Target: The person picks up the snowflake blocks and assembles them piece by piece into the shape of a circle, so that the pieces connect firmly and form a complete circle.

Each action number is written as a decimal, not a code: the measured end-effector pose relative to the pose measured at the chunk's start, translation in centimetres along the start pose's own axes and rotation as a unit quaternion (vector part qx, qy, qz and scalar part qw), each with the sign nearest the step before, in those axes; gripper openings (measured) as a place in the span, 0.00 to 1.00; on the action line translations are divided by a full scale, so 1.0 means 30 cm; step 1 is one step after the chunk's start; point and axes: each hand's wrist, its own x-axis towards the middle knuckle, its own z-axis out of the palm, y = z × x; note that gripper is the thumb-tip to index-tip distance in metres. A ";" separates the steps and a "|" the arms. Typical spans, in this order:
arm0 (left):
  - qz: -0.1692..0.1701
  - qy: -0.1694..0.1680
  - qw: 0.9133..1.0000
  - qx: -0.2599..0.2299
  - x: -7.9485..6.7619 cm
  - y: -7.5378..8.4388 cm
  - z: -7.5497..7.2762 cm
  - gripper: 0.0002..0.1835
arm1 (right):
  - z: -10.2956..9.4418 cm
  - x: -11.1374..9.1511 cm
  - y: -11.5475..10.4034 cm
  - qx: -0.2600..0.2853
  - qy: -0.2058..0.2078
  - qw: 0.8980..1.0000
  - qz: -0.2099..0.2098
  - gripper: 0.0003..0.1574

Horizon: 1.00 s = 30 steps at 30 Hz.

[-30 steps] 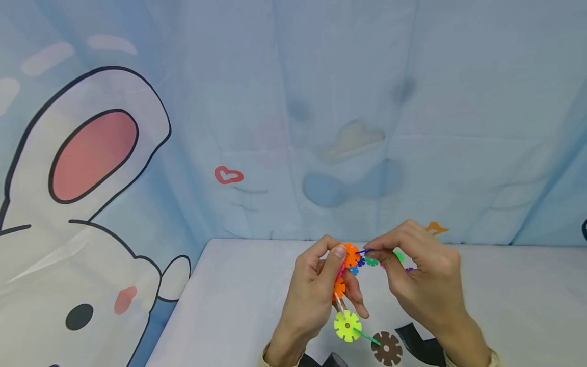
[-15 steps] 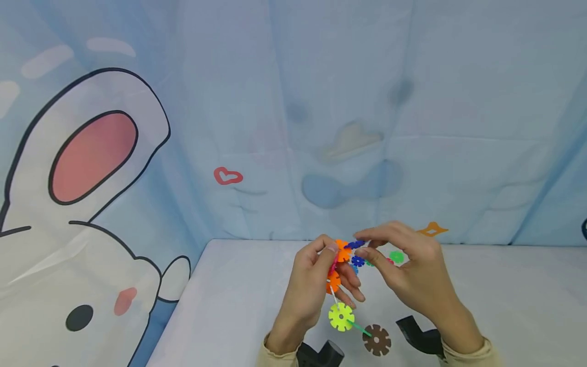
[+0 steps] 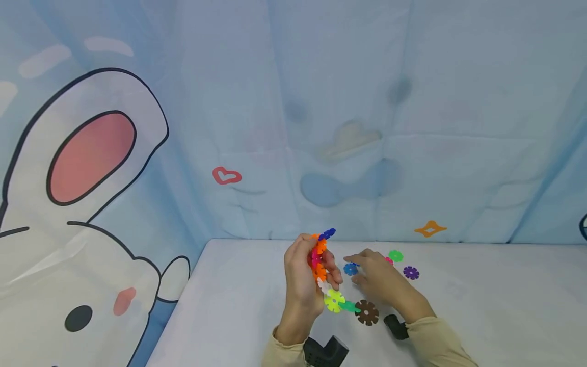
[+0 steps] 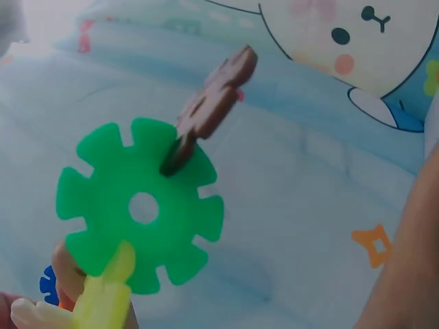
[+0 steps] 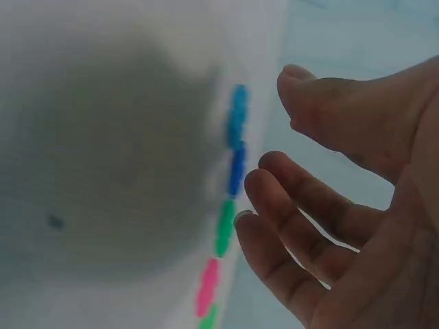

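Observation:
My left hand (image 3: 300, 290) grips a chain of slotted plastic discs. At its top is a dark blue disc (image 3: 327, 234); orange, pink and white ones follow below. The lower end runs through a yellow disc (image 3: 334, 301) and a green disc (image 4: 103, 205) to a brown disc (image 3: 367, 312). My right hand (image 3: 382, 278) hovers over the loose discs, thumb and fingers apart with nothing between them. Nearest to its fingertips is a light blue disc (image 3: 350, 269). In the right wrist view, a dark blue disc (image 5: 237, 168) lies beside the light blue one.
Further loose discs lie on the white table (image 3: 238, 290): a light green disc (image 3: 396, 256), a purple disc (image 3: 411, 273) and a partly hidden pink disc (image 3: 389, 260). Behind the table hangs a blue printed curtain (image 3: 257, 102). Black wrist devices (image 3: 326, 351) sit near both sleeves.
My right hand has let go of the dark blue disc, which stays on the chain's top, and moved down toward the loose discs. The left hand has shifted left with the chain.

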 end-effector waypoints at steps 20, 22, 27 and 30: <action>0.045 0.077 0.996 -0.023 0.008 -0.029 0.008 0.17 | 0.066 0.034 0.027 -0.032 0.002 0.999 -0.005 0.24; 0.043 0.080 0.996 -0.021 0.009 -0.030 0.009 0.16 | 0.070 0.036 0.028 -0.040 -0.002 0.999 -0.022 0.24; 0.038 0.088 0.995 -0.005 0.008 -0.031 0.008 0.16 | 0.082 0.039 0.031 -0.017 0.000 1.000 -0.017 0.10; 0.034 0.088 0.996 -0.001 0.007 -0.029 0.007 0.16 | 0.080 0.035 0.029 -0.001 -0.006 1.000 0.000 0.10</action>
